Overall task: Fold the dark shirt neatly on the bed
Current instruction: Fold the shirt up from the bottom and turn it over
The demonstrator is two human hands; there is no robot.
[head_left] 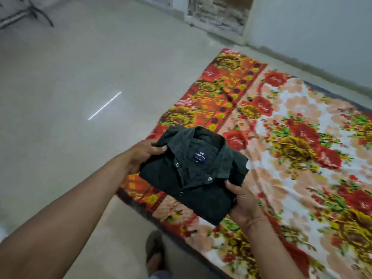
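Gripping opposite sides of the folded dark shirt (193,174), the left hand (141,154) and right hand (243,202) hold it collar-up over the near corner of the floral-covered bed (302,137).

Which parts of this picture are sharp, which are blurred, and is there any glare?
Head view: the dark shirt is fairly sharp, its collar label readable; the floral blanket smears toward the right edge; a thin bright streak of glare lies on the floor; the left hand and right hand gripping the shirt look reasonably sharp.
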